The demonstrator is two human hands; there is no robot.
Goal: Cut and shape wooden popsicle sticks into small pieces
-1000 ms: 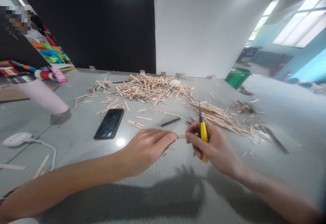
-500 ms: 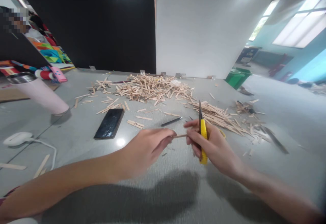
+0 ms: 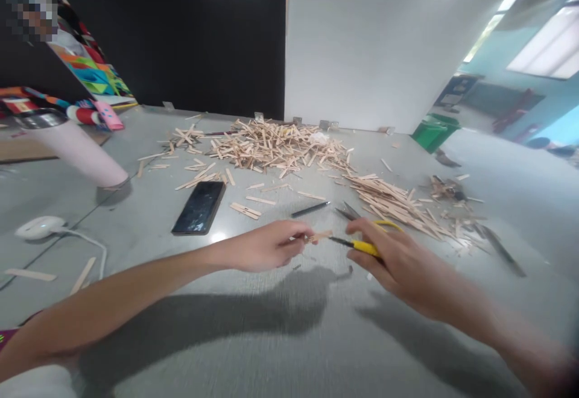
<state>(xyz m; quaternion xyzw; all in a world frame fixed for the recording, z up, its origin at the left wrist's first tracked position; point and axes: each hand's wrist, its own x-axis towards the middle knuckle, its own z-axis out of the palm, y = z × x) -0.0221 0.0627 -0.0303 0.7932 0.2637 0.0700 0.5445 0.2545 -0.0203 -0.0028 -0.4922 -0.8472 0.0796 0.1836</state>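
My left hand (image 3: 275, 246) pinches a short piece of wooden stick (image 3: 322, 236) between thumb and fingertips, just above the table. My right hand (image 3: 393, 253) is closed on a yellow utility knife (image 3: 365, 248). Its dark blade points left, its tip close to the stick's free end; whether they touch I cannot tell. Just beyond my right hand are grey pointed blades (image 3: 349, 211) and a yellow loop (image 3: 388, 224), seemingly scissors lying on the table and partly hidden by the hand. A dark pen-like tool (image 3: 310, 209) lies ahead of my left hand.
A large heap of wooden sticks (image 3: 275, 148) spreads across the back, with another pile (image 3: 398, 205) to its right. A phone (image 3: 199, 208), a pink bottle (image 3: 85, 154) and a white corded device (image 3: 40, 227) stand or lie left. Metal blades and scraps (image 3: 500, 250) lie right.
The utility knife has swung from upright to nearly level, its blade now pointing left at the stick. My right hand has let go of the stick's end. The view has shifted slightly.
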